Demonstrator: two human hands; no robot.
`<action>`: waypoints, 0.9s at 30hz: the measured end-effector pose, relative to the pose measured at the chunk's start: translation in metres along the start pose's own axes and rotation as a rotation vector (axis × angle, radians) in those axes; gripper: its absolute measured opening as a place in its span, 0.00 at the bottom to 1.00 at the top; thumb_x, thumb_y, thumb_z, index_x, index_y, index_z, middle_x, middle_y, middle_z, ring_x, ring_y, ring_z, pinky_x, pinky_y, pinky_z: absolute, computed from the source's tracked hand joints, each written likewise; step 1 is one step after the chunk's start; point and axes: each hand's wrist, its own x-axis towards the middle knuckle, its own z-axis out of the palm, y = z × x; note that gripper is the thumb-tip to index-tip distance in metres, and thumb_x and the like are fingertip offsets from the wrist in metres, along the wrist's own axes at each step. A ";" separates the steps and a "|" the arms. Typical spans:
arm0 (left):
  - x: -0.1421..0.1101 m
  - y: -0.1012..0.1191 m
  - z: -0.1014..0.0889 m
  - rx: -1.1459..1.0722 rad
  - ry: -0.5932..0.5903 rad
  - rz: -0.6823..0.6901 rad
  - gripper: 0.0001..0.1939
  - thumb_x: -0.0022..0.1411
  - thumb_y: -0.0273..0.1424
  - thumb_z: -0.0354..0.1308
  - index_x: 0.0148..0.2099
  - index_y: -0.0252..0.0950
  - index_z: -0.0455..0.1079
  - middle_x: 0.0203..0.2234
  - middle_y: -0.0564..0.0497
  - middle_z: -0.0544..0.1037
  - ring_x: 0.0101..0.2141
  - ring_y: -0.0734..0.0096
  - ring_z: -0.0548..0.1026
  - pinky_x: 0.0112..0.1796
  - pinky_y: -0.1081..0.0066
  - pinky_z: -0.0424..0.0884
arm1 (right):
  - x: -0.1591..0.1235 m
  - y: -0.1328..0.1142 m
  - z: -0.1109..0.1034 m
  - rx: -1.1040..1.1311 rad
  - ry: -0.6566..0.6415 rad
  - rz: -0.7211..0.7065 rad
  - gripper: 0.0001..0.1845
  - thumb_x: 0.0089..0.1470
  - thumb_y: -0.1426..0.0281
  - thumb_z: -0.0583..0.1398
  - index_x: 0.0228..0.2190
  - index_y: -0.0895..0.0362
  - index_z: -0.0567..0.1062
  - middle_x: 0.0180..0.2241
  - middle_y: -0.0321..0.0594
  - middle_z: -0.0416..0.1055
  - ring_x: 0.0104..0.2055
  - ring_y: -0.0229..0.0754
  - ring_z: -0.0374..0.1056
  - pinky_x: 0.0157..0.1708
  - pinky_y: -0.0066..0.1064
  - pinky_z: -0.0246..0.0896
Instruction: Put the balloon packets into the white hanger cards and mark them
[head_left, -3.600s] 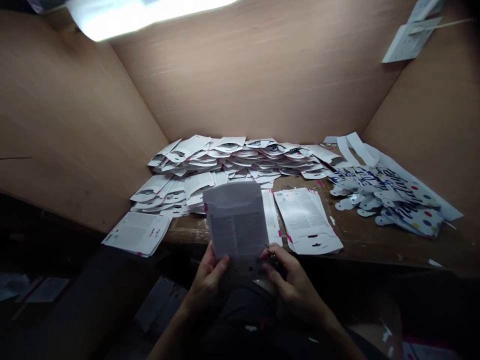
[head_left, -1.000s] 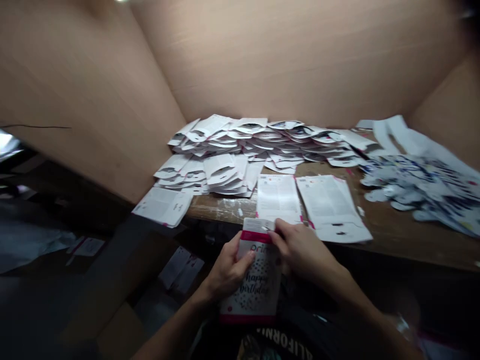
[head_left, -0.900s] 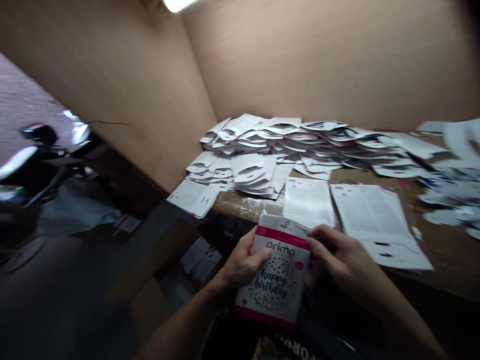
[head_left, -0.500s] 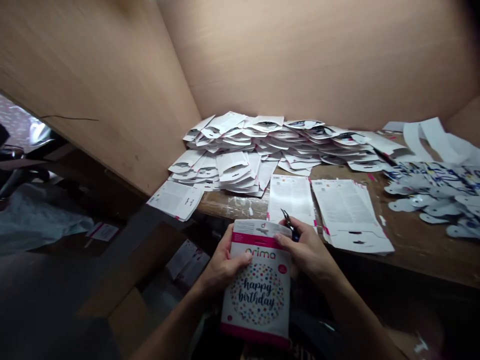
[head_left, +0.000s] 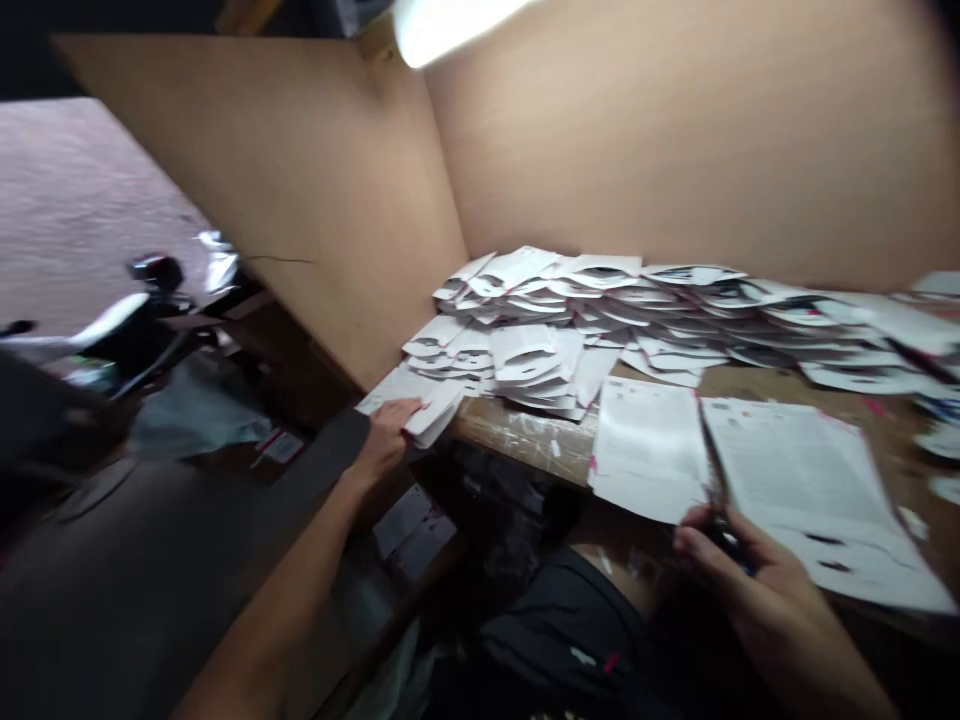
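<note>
At the table's left front corner, my left hand (head_left: 386,435) is on the top white packet (head_left: 431,410) of a small stack, fingers closed over its near edge. The packet lies face down, printed back up. My right hand (head_left: 757,570) is shut on small dark snips (head_left: 727,540); their tips are blurred. Just beyond that hand lies a flat white packet (head_left: 649,440), and beside it a fanned pile of flat packets (head_left: 817,490) with hanging slots towards me.
Filled packets (head_left: 600,300) lie in overlapping rows along the wooden back panel (head_left: 675,150). A slanted side panel (head_left: 322,200) bounds the table on the left. Below the table edge (head_left: 525,440) stands a box of packets (head_left: 412,530). A plastic bag (head_left: 199,410) lies left.
The happy birthday packet has left the spot before me, where both hands held it. My left hand has moved left to the corner stack; the right stays near with the snips. The view has turned left.
</note>
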 end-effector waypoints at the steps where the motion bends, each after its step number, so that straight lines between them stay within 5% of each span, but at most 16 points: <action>1: 0.006 -0.016 0.009 0.027 -0.052 0.013 0.25 0.58 0.28 0.50 0.54 0.34 0.79 0.56 0.40 0.81 0.59 0.51 0.76 0.64 0.49 0.65 | -0.004 -0.003 0.000 -0.006 -0.033 0.014 0.21 0.55 0.48 0.67 0.36 0.52 0.78 0.31 0.42 0.75 0.33 0.48 0.72 0.32 0.34 0.71; 4: 0.024 -0.047 0.019 0.058 -0.150 0.096 0.30 0.49 0.28 0.52 0.54 0.34 0.78 0.59 0.39 0.79 0.62 0.46 0.73 0.64 0.46 0.64 | -0.009 -0.008 -0.005 -0.076 -0.035 0.011 0.19 0.60 0.50 0.64 0.38 0.53 0.78 0.34 0.41 0.76 0.38 0.48 0.72 0.42 0.36 0.70; 6: 0.033 -0.043 0.016 0.072 -0.078 0.102 0.31 0.45 0.28 0.53 0.54 0.35 0.78 0.60 0.40 0.78 0.65 0.42 0.69 0.66 0.43 0.61 | -0.007 -0.007 -0.010 -0.142 0.058 -0.003 0.19 0.62 0.51 0.62 0.41 0.53 0.78 0.40 0.43 0.79 0.44 0.52 0.73 0.50 0.41 0.69; 10: 0.036 0.040 0.031 -0.199 0.067 -0.059 0.25 0.57 0.30 0.53 0.56 0.38 0.76 0.56 0.44 0.81 0.57 0.50 0.77 0.60 0.52 0.71 | 0.006 0.004 -0.013 -0.218 0.167 -0.012 0.23 0.62 0.53 0.61 0.51 0.55 0.78 0.54 0.50 0.77 0.57 0.58 0.71 0.59 0.50 0.65; 14: 0.039 0.161 0.102 -0.590 -0.281 -0.067 0.19 0.64 0.41 0.59 0.52 0.37 0.78 0.42 0.43 0.85 0.38 0.55 0.82 0.41 0.62 0.77 | 0.025 0.009 -0.007 -0.227 0.082 0.091 0.26 0.62 0.54 0.59 0.55 0.55 0.76 0.52 0.49 0.78 0.40 0.51 0.79 0.46 0.45 0.73; 17: 0.053 0.225 0.149 -0.527 -0.403 -0.050 0.22 0.63 0.42 0.62 0.54 0.34 0.76 0.41 0.39 0.85 0.41 0.51 0.82 0.43 0.61 0.75 | 0.034 0.005 -0.003 -0.217 0.044 0.149 0.25 0.63 0.55 0.58 0.54 0.57 0.75 0.42 0.45 0.80 0.28 0.45 0.76 0.37 0.40 0.72; 22: 0.075 0.259 0.170 -0.470 -0.479 -0.084 0.21 0.58 0.41 0.66 0.50 0.32 0.77 0.45 0.32 0.83 0.49 0.40 0.80 0.49 0.55 0.71 | 0.034 0.003 0.005 -0.229 0.078 0.101 0.22 0.63 0.56 0.57 0.50 0.56 0.76 0.43 0.44 0.79 0.29 0.42 0.74 0.33 0.35 0.70; 27: 0.069 0.259 0.166 -0.605 -0.495 -0.042 0.19 0.62 0.36 0.61 0.53 0.32 0.75 0.48 0.37 0.83 0.48 0.48 0.81 0.47 0.59 0.74 | 0.029 0.009 0.019 -0.070 0.072 0.027 0.21 0.61 0.57 0.60 0.50 0.55 0.75 0.55 0.48 0.75 0.34 0.41 0.73 0.33 0.34 0.72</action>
